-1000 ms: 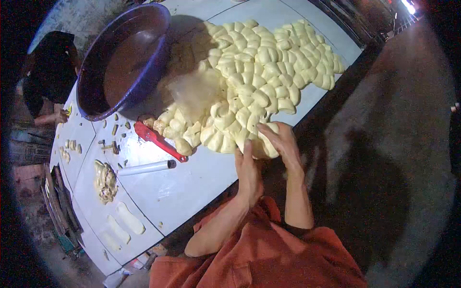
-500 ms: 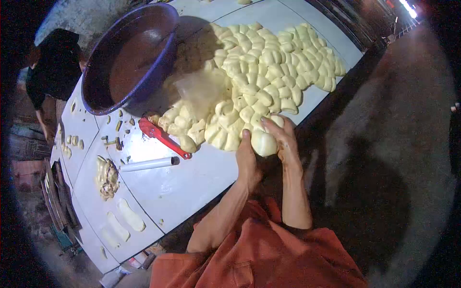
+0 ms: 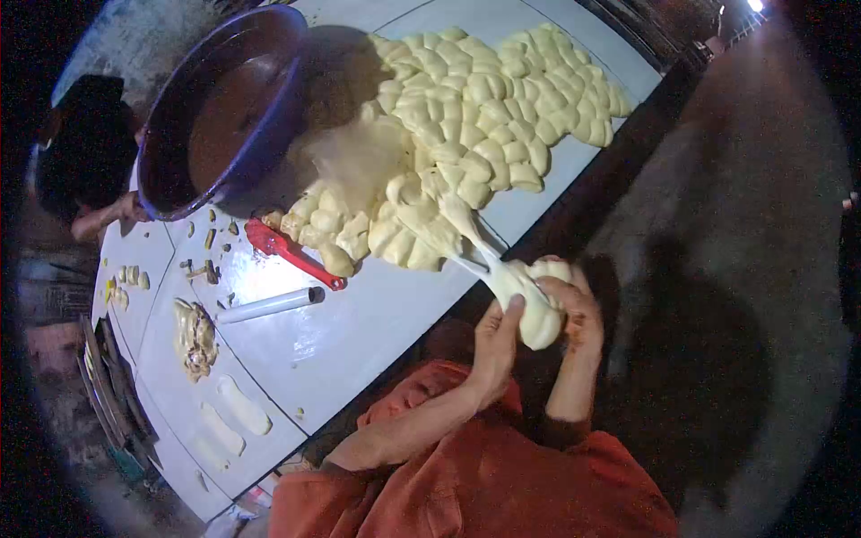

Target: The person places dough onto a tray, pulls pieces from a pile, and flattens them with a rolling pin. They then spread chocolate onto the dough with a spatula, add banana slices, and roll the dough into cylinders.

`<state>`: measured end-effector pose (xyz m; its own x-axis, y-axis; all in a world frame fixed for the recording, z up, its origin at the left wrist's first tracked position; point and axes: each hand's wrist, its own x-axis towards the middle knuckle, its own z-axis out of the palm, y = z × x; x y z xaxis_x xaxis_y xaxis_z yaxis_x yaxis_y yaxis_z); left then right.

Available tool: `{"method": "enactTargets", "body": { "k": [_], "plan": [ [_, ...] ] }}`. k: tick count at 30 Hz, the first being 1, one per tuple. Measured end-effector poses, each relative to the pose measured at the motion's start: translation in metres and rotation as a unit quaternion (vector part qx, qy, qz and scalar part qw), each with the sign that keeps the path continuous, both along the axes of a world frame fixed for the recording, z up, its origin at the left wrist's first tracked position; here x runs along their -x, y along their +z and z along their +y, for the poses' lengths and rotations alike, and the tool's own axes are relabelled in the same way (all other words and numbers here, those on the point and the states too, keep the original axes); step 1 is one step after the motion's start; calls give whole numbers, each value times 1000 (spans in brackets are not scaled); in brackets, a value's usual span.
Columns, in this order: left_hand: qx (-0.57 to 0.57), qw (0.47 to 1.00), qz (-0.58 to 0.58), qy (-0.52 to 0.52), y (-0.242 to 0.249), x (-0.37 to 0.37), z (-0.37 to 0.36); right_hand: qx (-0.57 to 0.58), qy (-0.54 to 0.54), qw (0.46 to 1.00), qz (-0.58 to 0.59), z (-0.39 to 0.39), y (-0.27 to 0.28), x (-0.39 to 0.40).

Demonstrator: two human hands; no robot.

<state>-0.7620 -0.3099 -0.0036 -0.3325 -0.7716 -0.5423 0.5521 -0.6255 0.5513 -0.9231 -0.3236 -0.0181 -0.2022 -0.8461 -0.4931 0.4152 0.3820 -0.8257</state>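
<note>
My left hand (image 3: 499,343) and my right hand (image 3: 574,309) grip a lump of pale dough (image 3: 541,325) between them, just past the table's front edge. Stretched strands (image 3: 472,235) run from this lump back to the large mass of dough pieces (image 3: 484,112) spread over the tabletop. My left thumb lies along the lump's near side. Some of my right fingers are behind the dough and hidden; brownish smears mark that hand.
On the white tiled table (image 3: 377,314) are a purple basin (image 3: 224,108) with brown contents, a red-handled tool (image 3: 296,255), a white tube (image 3: 272,306), a filling-streaked dough lump (image 3: 195,339) and flat dough strips (image 3: 242,405). Another person (image 3: 85,152) is at the far left.
Both hands have pulled the dough lump toward me and off the table edge, drawing it into long strands. The other person's hand now shows beside the basin.
</note>
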Motion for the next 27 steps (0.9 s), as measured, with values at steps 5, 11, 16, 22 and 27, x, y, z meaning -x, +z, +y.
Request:
{"method": "enactTargets", "body": {
  "k": [5,11,16,22,27],
  "plan": [
    [65,996,14,-58,23,22,25,37,-48,996,65,40,16,40],
    [147,989,-14,-26,27,-7,16,257,37,966,5,35,7,20],
    [133,979,-119,99,6,-137,-8,113,230,961,100,-42,36,-103],
    [129,896,-269,327,36,-363,19,190,507,840,45,-89,72,-366],
    [162,814,-337,445,50,-565,52,272,595,752,85,-94,64,-602]
  ]
}}
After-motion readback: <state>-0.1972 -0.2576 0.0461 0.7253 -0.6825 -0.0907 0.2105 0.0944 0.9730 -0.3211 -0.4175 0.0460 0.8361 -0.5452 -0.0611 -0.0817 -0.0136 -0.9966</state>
